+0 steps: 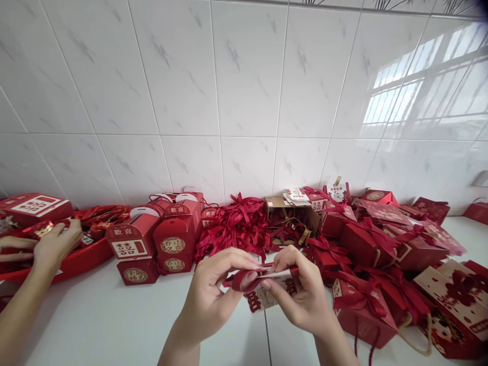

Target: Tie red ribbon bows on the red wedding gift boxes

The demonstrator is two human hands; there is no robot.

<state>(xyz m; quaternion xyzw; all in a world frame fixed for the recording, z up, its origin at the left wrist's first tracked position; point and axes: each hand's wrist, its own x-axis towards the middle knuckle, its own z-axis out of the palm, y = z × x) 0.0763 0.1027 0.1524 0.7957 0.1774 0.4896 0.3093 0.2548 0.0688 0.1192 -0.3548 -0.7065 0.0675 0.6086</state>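
Note:
My left hand (211, 297) pinches a loop of red ribbon (237, 280) between thumb and fingers. Opposite it, my right hand (301, 295) is closed on the edge of a small white card (263, 299) with red double-happiness print. Ribbon and card meet between my fingertips, above the white table; how they are joined is hidden by my fingers. Just behind my hands lies a heap of red ribbon bows (236, 226). Beside that heap stands an open cardboard box (292, 218) with more ribbon pieces and gold clips in it.
Red gift boxes (173, 244) are stacked left of the ribbon heap. Many bow-tied red boxes (369, 239) crowd the right side. At far left, another person's hand (57, 241) reaches into a red tray (89, 259) of wrapped items. A tiled wall (247, 101) closes the back.

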